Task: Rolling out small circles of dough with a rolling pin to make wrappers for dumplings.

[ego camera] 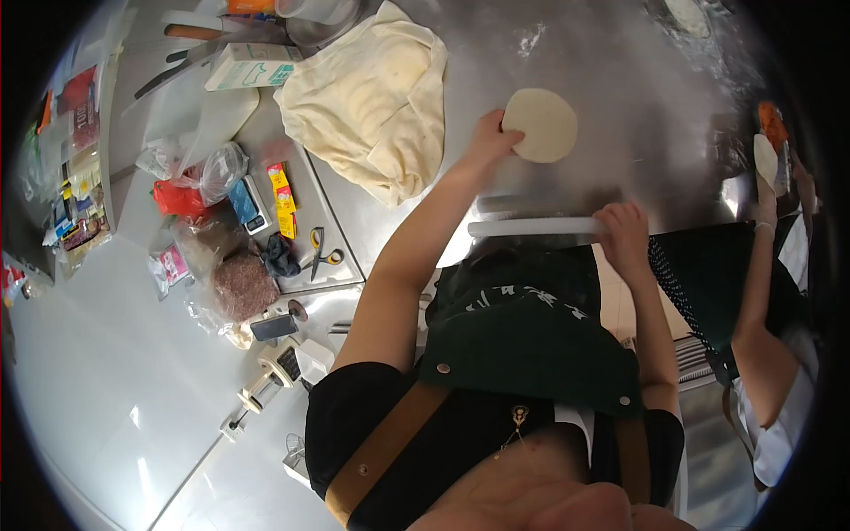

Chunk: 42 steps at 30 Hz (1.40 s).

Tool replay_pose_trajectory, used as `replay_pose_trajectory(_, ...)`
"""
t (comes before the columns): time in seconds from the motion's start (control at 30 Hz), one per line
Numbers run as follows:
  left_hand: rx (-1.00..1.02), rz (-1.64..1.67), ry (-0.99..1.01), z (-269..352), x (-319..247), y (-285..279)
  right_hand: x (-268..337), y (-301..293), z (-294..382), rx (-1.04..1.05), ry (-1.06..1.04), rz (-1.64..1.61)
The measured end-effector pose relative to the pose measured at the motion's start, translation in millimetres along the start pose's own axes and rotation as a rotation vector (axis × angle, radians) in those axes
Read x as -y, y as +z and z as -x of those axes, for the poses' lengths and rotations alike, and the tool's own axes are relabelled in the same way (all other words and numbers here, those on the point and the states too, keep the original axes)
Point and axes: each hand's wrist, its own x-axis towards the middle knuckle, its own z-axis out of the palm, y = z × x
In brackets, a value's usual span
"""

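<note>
My left hand pinches the near-left edge of a flat, round sheet of pale dough over the steel worktop. A white rolling pin lies crosswise close to my apron, and my right hand is closed around its right end. To the left of the dough sheet, a cream cloth is draped in folds over rounded lumps that it hides.
Scissors, a digital scale, yellow packets and a bag of brown granular filling lie left. Behind them stands a carton. At right, a co-worker's gloved hand holds a dough piece.
</note>
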Motion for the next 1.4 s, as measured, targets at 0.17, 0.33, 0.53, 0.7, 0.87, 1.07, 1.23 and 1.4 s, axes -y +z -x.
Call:
replay_pose_trajectory(0.17, 0.19, -0.297, 0.043, 0, 16, -40, -16, 0, -45, -0.037, -0.067, 0.052)
replay_pose_trajectory(0.33, 0.059, -0.227, 0.069, -17, -1, -20, -21, 6, -77, -0.056, -0.083, 0.019)
replay_pose_trajectory(0.53, 0.24, -0.884, 0.085, -42, -22, -19, -25, 25, -90, -0.015, -0.146, 0.04)
replay_pose_trajectory(0.7, 0.217, -1.115, 0.308, -35, -17, -14, -19, 50, -96, -0.19, -0.001, 0.063)
replay_pose_trajectory(0.87, 0.192, -1.008, 0.376, -33, -11, -16, -7, 73, -110, -0.326, 0.101, 0.34)
replay_pose_trajectory(1.07, 0.188, -0.914, 0.356, -43, -16, 0, -10, 67, -173, -0.304, 0.199, 0.394)
replay_pose_trajectory(1.23, 0.295, -1.115, 0.264, -51, -24, -3, -5, 74, -165, -0.445, 0.197, 0.282)
replay_pose_trajectory(1.4, 0.251, -1.512, 0.464, -19, -18, 23, -3, 61, -56, -0.222, 0.078, 0.243)
